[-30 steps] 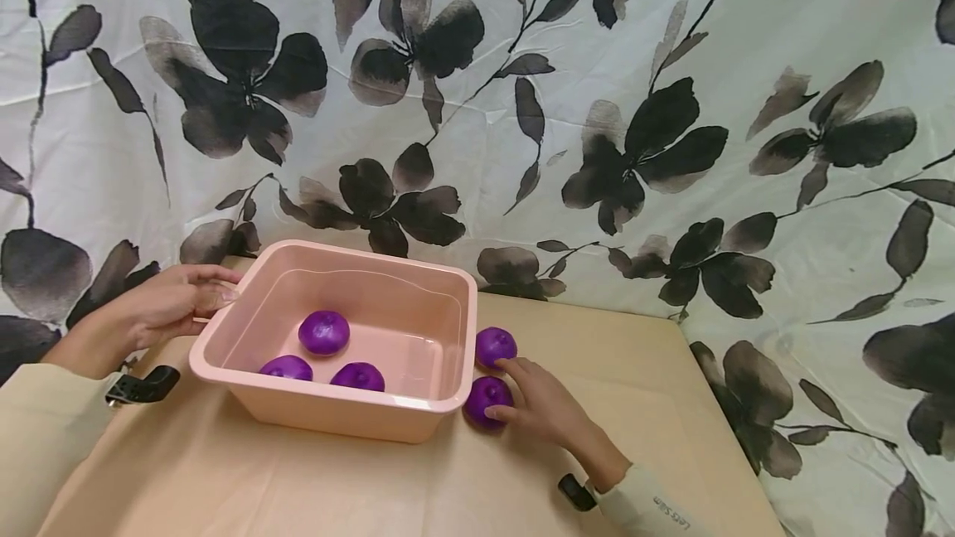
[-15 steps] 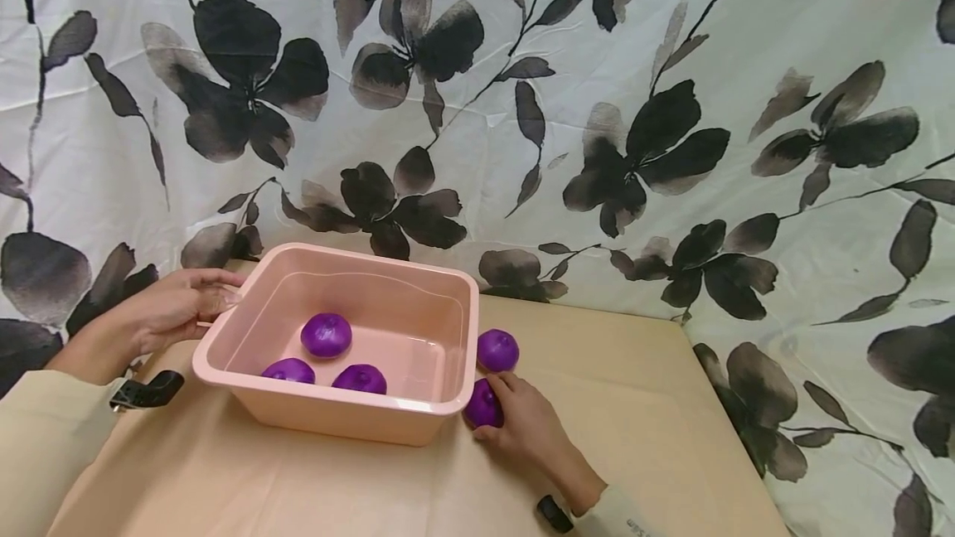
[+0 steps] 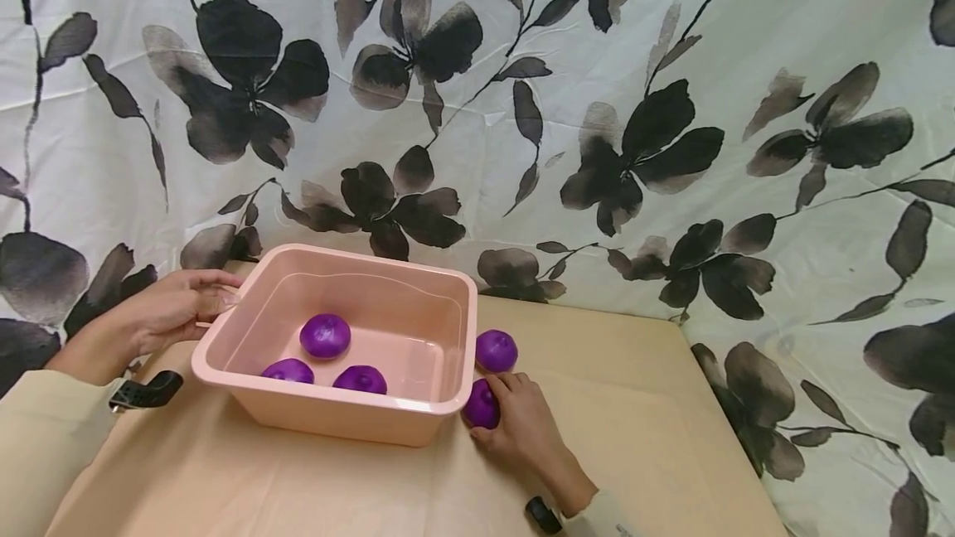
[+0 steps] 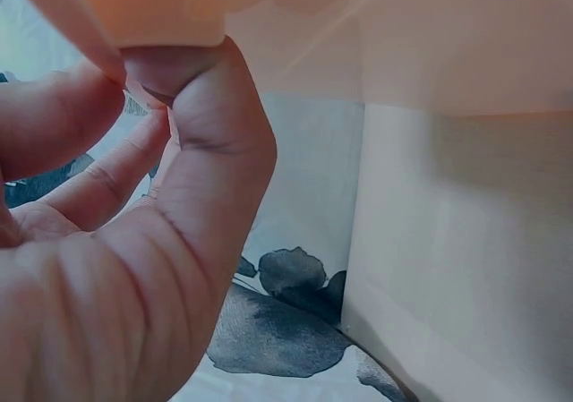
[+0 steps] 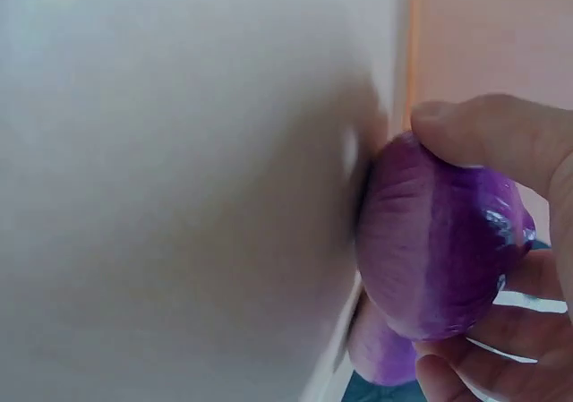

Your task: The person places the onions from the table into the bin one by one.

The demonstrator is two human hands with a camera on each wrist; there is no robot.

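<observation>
Head: onion (image 3: 481,406) in right hand (image 3: 525,428)

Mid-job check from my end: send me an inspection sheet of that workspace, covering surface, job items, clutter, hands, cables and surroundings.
Surface: tan table, with shadows by the bin and hands.
Job items: pink bin with three purple onions inside; a far onion and a near onion outside, by its right side.
Clutter: nothing seen.
Hands: left hand grips the bin's left rim; right hand holds the near onion between thumb and fingers.
Cables: nothing seen.
Surroundings: white cloth with dark floral print, behind the table and along its right.
</observation>
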